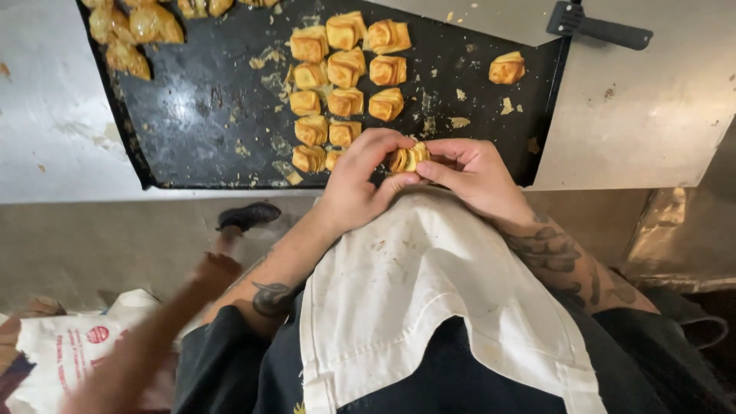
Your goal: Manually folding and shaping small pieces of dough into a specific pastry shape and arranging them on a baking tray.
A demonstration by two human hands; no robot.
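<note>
Both the left hand [354, 184] and right hand [468, 172] pinch one golden flaky pastry square [408, 158] above the black baking tray [192, 115]; squeezing it harder could crumble its layers.

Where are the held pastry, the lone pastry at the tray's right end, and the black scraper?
held pastry [407, 158], head view, its layered top between the fingers.
lone pastry [507, 68], head view, its top face.
black scraper [606, 29], head view, mid handle.

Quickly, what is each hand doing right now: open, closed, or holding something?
Left hand: closed, fingers pinching the small golden pastry.
Right hand: closed, fingers gripping the same pastry from the other side, above the edge of the dark baking tray.
</note>
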